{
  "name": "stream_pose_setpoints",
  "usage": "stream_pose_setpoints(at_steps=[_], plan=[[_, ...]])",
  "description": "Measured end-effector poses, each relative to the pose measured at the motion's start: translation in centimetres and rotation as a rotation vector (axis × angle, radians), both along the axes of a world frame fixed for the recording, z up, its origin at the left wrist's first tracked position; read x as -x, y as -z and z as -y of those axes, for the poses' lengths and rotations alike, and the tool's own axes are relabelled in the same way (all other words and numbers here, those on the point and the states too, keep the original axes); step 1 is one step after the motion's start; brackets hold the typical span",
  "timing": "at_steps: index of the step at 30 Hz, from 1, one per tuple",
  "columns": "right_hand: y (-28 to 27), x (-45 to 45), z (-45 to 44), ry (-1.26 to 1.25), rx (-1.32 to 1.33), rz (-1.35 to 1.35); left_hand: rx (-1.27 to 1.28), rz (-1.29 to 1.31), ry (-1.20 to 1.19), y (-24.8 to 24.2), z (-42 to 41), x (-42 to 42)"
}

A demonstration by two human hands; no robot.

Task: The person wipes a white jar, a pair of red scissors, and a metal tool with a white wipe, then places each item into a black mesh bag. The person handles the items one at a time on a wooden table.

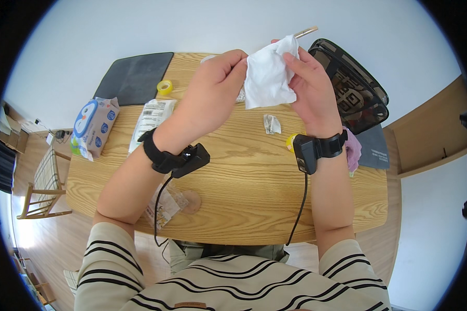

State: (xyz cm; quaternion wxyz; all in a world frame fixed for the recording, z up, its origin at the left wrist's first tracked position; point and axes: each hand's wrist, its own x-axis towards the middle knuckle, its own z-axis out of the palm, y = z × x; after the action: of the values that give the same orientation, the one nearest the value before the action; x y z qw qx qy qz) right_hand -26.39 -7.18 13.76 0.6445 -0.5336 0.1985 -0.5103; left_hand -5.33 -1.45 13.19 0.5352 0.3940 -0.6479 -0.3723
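A white wipe or tissue point(268, 79) is held up over the far side of the wooden table. My left hand point(220, 83) pinches its left edge between thumb and fingers. My right hand point(309, 79) grips its right side, the thumb resting on the front. A slim metallic stick-like thing point(306, 32) sticks out above the right hand; its lower part is hidden behind the cloth. On the table point(233, 175), just below the cloth, lies a crumpled, soiled-looking tissue point(272, 124).
Left side: a pack of wet wipes point(95, 126), a white plastic mailer point(151, 116), yellow tape point(164, 87) and a dark mat point(136, 77). Right side: a black translucent bag point(354, 85), a pink cloth point(352, 149) and a grey mat point(371, 147). A clear plastic packet point(167, 206) lies near the front edge.
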Motion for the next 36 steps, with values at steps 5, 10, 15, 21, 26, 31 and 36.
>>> stream_pose_setpoints(at_steps=[5,10,15,21,26,31,36], plan=[[0.1,-0.3,0.0,-0.012,-0.006,0.035,0.001,0.024,0.008,0.0,0.0,-0.2],[0.8,0.1,0.8,0.114,0.075,0.087,-0.078,0.013,0.070,-0.4,0.0,-0.3],[0.8,0.0,0.7,0.179,0.087,0.070,-0.107,0.006,0.086,-0.3,0.1,-0.3],[0.1,0.8,0.7,0.239,0.082,0.139,-0.081,-0.013,0.151,0.0,-0.1,-0.2],[0.0,1.1,0.9,0.221,0.055,0.179,-0.078,-0.020,0.134,0.1,-0.1,0.3],[0.9,-1.0,-0.1,0.163,0.051,0.079,-0.121,-0.043,0.060,0.5,0.2,0.0],[1.8,-3.3,-1.1,0.109,0.030,0.057,0.004,-0.130,0.011,0.1,0.1,0.5]])
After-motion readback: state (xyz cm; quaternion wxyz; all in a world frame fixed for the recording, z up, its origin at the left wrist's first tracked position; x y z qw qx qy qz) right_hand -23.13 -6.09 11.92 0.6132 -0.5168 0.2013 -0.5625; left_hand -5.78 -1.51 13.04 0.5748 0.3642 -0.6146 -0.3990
